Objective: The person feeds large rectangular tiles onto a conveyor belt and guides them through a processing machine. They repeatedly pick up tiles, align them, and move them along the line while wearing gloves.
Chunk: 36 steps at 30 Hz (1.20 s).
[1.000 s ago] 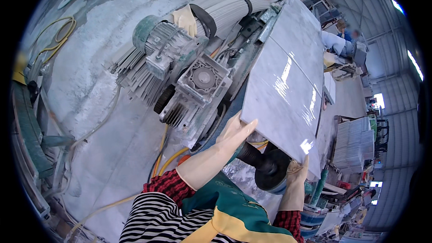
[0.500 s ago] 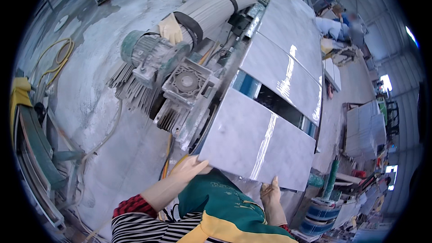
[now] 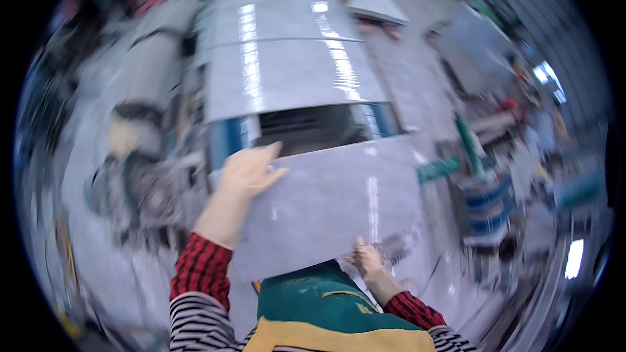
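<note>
A glossy, pale grey stone-like tile (image 3: 319, 202) lies in front of me, its near edge against my green apron (image 3: 313, 293). My left hand (image 3: 248, 171) is on the tile's far left corner, thumb and forefinger stretched apart; the other fingers are hard to make out. At the near edge, my right hand (image 3: 368, 261) is closed on the tile, thumb on top and fingers hidden beneath. Past a dark gap (image 3: 310, 127) lies another glossy tile (image 3: 293, 75). Blue bands (image 3: 226, 140) show on either side of the gap. The picture is blurred by motion.
To the left stand a dusty motor (image 3: 156, 189) and a long strapped roll (image 3: 153, 72). A green post (image 3: 468, 140) and a blue-banded stand (image 3: 486, 205) are at the right. Farther back on that side is a stack of pale slabs (image 3: 476, 45).
My left hand has moved from the near left corner to the tile's far left corner. My right hand stays at the near edge. The view has swung round, with the tiles now running straight ahead.
</note>
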Each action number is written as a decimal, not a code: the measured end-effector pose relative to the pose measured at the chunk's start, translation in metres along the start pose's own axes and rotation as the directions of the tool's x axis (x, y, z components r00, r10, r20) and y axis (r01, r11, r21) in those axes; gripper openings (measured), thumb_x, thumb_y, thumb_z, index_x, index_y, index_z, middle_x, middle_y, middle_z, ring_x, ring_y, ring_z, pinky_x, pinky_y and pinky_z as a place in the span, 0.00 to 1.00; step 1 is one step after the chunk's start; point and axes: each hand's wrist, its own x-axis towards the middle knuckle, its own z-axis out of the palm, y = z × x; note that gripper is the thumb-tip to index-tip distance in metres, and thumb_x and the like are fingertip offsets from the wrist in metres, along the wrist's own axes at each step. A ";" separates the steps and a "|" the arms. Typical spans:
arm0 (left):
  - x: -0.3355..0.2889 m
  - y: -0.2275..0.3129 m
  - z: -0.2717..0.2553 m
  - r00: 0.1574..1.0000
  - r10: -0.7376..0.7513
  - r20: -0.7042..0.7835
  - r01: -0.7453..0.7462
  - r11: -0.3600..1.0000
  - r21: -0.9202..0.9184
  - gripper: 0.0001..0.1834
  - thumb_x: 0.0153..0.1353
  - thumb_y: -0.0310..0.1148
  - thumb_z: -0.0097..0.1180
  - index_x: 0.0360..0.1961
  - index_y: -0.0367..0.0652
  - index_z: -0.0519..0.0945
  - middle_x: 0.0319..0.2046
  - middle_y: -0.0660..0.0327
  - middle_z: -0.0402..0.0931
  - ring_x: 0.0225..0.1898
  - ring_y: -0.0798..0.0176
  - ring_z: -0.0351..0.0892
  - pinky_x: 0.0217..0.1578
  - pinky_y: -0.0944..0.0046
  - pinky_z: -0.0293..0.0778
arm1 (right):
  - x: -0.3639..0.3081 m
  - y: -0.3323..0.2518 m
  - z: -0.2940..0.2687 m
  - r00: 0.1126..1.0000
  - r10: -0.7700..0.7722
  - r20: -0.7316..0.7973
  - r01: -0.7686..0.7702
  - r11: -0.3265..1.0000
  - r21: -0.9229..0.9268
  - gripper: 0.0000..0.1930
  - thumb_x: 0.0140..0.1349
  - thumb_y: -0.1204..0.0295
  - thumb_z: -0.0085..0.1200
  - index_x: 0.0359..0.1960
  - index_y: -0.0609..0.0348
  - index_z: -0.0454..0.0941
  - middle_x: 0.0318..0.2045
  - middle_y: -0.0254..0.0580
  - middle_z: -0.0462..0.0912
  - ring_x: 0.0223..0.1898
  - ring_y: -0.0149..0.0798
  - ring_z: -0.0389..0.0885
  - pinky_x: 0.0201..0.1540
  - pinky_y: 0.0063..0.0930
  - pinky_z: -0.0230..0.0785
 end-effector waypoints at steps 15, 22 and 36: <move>-0.002 0.037 -0.028 0.940 -0.287 0.186 0.309 0.946 -0.103 0.38 0.67 0.62 0.64 0.46 0.28 0.87 0.41 0.44 0.88 0.44 0.51 0.85 0.52 0.54 0.78 | -0.018 0.018 -0.007 0.965 -0.197 0.172 0.186 0.980 0.077 0.37 0.69 0.38 0.59 0.31 0.70 0.86 0.31 0.50 0.90 0.32 0.39 0.89 0.36 0.27 0.81; 0.071 0.150 0.017 0.954 -0.300 0.030 0.301 0.947 -0.111 0.30 0.68 0.55 0.64 0.33 0.30 0.87 0.22 0.49 0.81 0.30 0.59 0.84 0.35 0.56 0.77 | -0.023 -0.077 -0.124 0.893 -0.448 0.043 0.422 0.867 0.265 0.30 0.72 0.49 0.62 0.45 0.74 0.83 0.35 0.49 0.89 0.33 0.38 0.89 0.36 0.31 0.84; 0.257 0.557 0.345 0.970 -0.085 0.227 0.120 0.982 -0.145 0.37 0.66 0.65 0.57 0.46 0.35 0.91 0.37 0.46 0.89 0.43 0.50 0.89 0.51 0.54 0.79 | 0.088 -0.127 -0.599 0.721 -0.284 -0.632 0.614 0.684 0.394 0.27 0.72 0.54 0.62 0.58 0.69 0.81 0.51 0.49 0.87 0.53 0.39 0.82 0.59 0.35 0.73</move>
